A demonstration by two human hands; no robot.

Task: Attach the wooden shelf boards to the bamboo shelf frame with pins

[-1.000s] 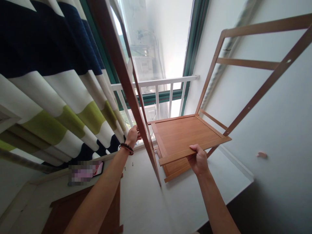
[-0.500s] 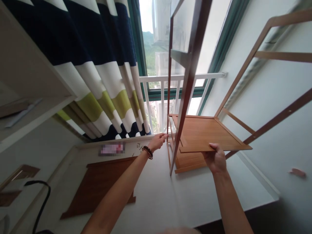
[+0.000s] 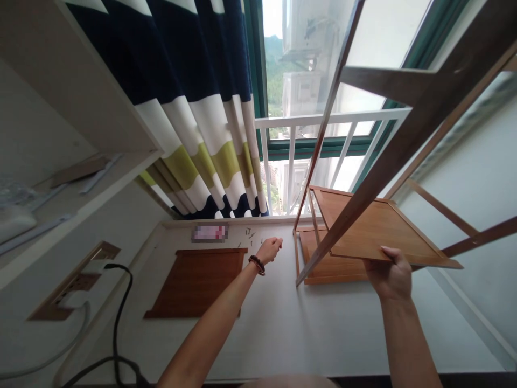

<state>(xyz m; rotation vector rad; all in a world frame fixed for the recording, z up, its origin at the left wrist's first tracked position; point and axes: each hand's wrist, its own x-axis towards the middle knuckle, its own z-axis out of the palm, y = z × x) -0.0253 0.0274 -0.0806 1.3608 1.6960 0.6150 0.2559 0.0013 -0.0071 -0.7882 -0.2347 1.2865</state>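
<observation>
Presently, one item per line.

- Right hand [image 3: 391,276]: closed around the near edge of the shelf board [image 3: 375,231], thumb on top, fingers underneath.
- Shelf board: light wood, held nearly level inside the rack frame [image 3: 388,161], above the bottom shelf [image 3: 335,269].
- Rack frame: dark wooden uprights and rails, standing on the white tabletop [image 3: 283,323] by the window railing [image 3: 323,118].
- Left hand [image 3: 270,250]: fingers curled inward, low over the tabletop; whether it pinches anything cannot be told. Beaded bracelet [image 3: 257,264] at the wrist.
- Screws [image 3: 251,235]: a small scatter, just beyond the left hand.
- Loose panel [image 3: 197,280]: dark wood, flat on the tabletop, left of the forearm.
- Striped curtain [image 3: 194,81]: hangs at the left of the window.
- Black cable [image 3: 121,302]: trails along the left edge.
</observation>
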